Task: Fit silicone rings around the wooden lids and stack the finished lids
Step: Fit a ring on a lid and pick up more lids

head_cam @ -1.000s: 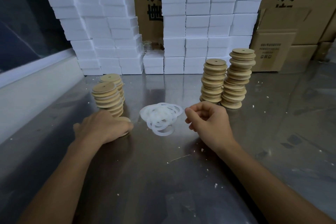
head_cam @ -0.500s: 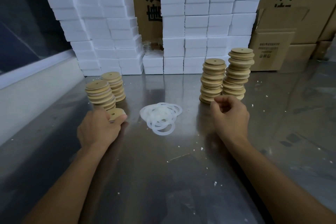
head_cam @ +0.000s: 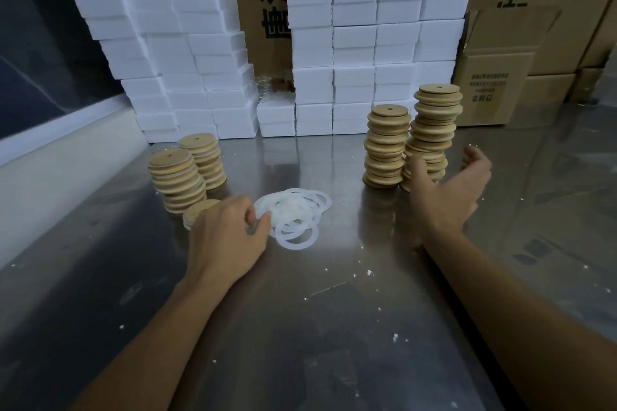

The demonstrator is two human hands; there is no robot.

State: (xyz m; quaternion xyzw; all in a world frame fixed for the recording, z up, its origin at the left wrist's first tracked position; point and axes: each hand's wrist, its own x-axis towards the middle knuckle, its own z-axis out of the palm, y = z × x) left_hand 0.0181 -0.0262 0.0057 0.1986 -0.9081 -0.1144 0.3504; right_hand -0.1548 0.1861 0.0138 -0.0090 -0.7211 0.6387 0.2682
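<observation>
The left hand pinches the edge of the silicone rings heaped mid-table, a loose wooden lid just beside it. The right hand, fingers spread, cups the base of the tallest lid stack (not clearly gripping it). Two shorter lid stacks stand at the left on the steel table.

Left hand shifted from single lid to ring pile; right hand opened at tallest lid stack
</observation>
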